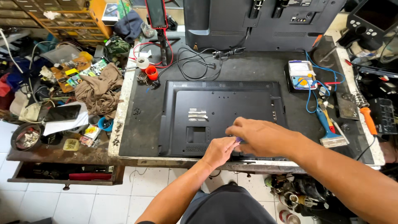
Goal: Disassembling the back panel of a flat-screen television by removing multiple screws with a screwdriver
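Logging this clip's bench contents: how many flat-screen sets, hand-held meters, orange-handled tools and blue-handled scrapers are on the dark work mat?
Flat-screen sets: 2, one face down under both hands, one upright at the back
Hand-held meters: 1
Orange-handled tools: 1
Blue-handled scrapers: 1
Total: 5

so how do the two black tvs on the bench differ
The flat television lies face down on the workbench, its whole back panel showing; the standing television is upright at the back edge, cut off by the frame. The left hand and right hand work at the flat one's lower edge, a small blue-tipped tool between them; nothing touches the standing one. Both have black plastic backs.
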